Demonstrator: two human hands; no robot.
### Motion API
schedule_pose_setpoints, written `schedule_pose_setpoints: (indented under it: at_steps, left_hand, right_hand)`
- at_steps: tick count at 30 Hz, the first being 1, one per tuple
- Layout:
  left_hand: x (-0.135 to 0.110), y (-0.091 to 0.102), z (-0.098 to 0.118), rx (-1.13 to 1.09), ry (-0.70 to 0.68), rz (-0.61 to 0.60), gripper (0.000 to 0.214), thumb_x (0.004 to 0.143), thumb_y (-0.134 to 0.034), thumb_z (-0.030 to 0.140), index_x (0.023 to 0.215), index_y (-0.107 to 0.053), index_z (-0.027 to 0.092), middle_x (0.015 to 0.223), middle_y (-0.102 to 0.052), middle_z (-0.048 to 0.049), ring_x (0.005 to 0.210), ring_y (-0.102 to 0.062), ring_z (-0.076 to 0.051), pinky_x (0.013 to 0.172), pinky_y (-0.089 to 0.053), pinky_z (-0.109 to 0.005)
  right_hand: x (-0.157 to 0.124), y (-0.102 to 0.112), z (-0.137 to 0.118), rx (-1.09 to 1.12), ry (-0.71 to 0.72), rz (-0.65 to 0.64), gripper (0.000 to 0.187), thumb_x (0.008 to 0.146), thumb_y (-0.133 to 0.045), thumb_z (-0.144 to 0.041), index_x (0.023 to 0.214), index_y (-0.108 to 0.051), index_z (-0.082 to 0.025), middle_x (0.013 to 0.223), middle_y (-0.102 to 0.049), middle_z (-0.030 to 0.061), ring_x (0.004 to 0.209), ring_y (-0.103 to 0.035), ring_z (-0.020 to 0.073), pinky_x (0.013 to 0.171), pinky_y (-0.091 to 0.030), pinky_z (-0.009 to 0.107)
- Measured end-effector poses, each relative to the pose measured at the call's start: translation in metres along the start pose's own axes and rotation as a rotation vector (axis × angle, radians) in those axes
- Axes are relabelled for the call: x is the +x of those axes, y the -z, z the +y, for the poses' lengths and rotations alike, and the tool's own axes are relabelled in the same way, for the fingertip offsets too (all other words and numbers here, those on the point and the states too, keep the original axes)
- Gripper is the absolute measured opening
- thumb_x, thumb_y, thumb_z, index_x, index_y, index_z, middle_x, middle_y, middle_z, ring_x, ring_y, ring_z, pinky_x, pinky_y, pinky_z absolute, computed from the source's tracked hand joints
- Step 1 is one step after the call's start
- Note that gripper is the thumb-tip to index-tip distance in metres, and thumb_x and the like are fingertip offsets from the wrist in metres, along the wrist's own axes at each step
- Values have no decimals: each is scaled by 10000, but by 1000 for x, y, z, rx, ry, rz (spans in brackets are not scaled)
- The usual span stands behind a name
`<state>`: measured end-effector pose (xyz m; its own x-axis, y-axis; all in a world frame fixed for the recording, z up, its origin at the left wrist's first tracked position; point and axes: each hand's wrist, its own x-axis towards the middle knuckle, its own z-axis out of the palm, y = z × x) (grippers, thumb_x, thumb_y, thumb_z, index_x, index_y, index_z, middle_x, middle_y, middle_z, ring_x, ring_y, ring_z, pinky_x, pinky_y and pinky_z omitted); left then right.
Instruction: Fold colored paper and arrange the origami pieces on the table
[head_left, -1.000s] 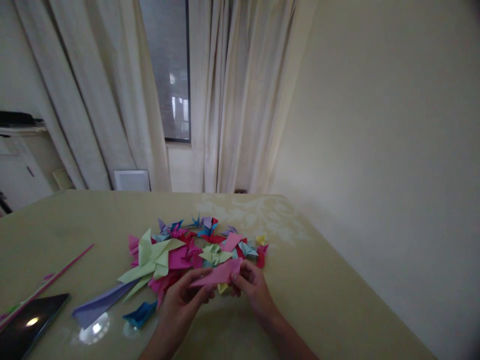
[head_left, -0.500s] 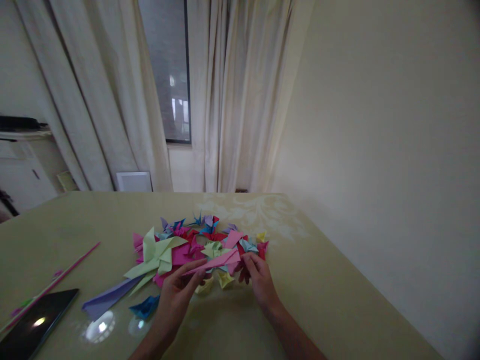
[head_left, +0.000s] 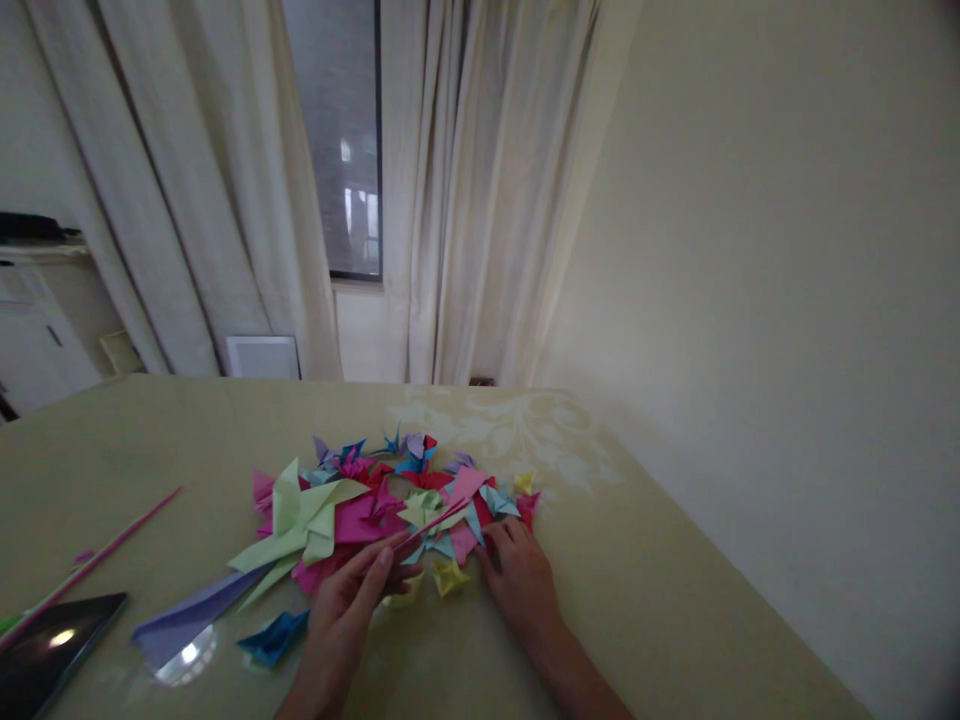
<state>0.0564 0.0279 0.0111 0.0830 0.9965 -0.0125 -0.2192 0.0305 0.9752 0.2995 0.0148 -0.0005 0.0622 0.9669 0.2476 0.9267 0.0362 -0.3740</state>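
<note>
My left hand point(head_left: 349, 605) pinches a folded pink paper piece point(head_left: 431, 525) by its near end. The piece is held nearly edge-on, its far tip over the pile. Beside the pile's right part is my right hand point(head_left: 521, 580), its bent fingertips touching or just above the light blue and pink paper, thumb a little apart, nothing visible between them. A pale green origami piece point(head_left: 307, 520) lies over magenta paper left of my hands. Small yellow folded pieces point(head_left: 450, 577) sit between the hands. A blue folded piece point(head_left: 274, 640) rests left of my left wrist.
A purple folded strip point(head_left: 195, 610) sticks out from the pile toward the left. Farther left, a dark glossy tablet or phone point(head_left: 64, 640) lies near a long pink stick point(head_left: 112, 550). A wall point(head_left: 750, 300) runs along the right side of the table point(head_left: 637, 600).
My right hand has let go of the pink paper's far end and moved slightly down. My left hand has turned the piece edge-on. The view has shifted slightly.
</note>
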Motion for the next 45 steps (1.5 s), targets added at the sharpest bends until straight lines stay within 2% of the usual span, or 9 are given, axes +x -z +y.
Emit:
schedule_pose_setpoints:
  at_steps: [7,10,13,17,21,27,33,42,45]
  left_hand:
    - [-4,-3,-7,5,16,-16,627,783,-794,704,1156,-830,201,1151,-834,-132,929,-825,-342,762,-698,-396]
    - [-3,-2,-8,5,15,0,628,784,-791,709,1163,-828,211,1122,-843,-117,915,-829,-337,763,-705,-395]
    - [-3,-2,-5,17,13,7,616,785,-792,709,1164,-828,225,1100,-849,-99,931,-829,-339,754,-709,-387]
    - [-2,-2,-4,51,5,5,623,773,-792,723,1131,-836,215,1010,-862,-91,896,-833,-334,739,-709,-378]
    - [-1,1,-13,74,-8,1,611,798,-775,717,1133,-831,209,1050,-858,-94,871,-833,-317,731,-702,-358]
    - [-2,3,-28,122,-25,-26,577,898,-704,666,1207,-795,187,1042,-859,-97,912,-824,-306,756,-685,-342]
    - [-5,5,-24,177,-57,-47,592,937,-660,651,1254,-761,162,1005,-860,-101,888,-821,-291,763,-674,-342]
    - [-7,0,-13,243,-95,-36,617,927,-621,693,1190,-779,158,930,-857,-106,841,-818,-292,726,-669,-350]
    - [-10,-5,-8,254,-99,-50,637,908,-633,709,1180,-782,153,921,-855,-110,824,-816,-294,708,-668,-355]
  right_hand:
    - [3,2,4,-32,-52,69,216,1002,-536,-170,1005,-740,-241,1055,-713,101,995,-692,282,892,-535,374]
    - [2,2,6,-16,-69,72,159,979,-609,-223,1086,-724,-246,1129,-720,106,1038,-694,290,911,-536,373]
    - [3,1,7,2,-90,55,215,970,-616,-233,1163,-706,-256,1187,-727,107,1060,-705,290,906,-542,369]
    - [2,5,9,15,-109,37,221,956,-565,-168,1089,-720,-252,1095,-752,94,982,-731,266,845,-546,334]
    - [0,12,13,78,-111,90,263,932,-533,-137,1094,-715,-237,1083,-759,91,947,-740,260,823,-547,334]
    - [3,17,21,315,-95,336,249,937,-528,-207,1115,-702,-202,1075,-755,110,901,-730,241,819,-569,346]
    - [7,27,20,676,-166,571,255,971,-630,-397,1078,-715,-182,972,-770,104,812,-719,226,730,-598,337]
    - [8,49,25,758,-245,993,298,927,-728,-440,1052,-703,-169,978,-723,82,844,-697,210,778,-574,350]
    - [11,54,29,878,-289,1042,304,902,-750,-434,1039,-686,-170,939,-712,57,810,-699,197,773,-570,352]
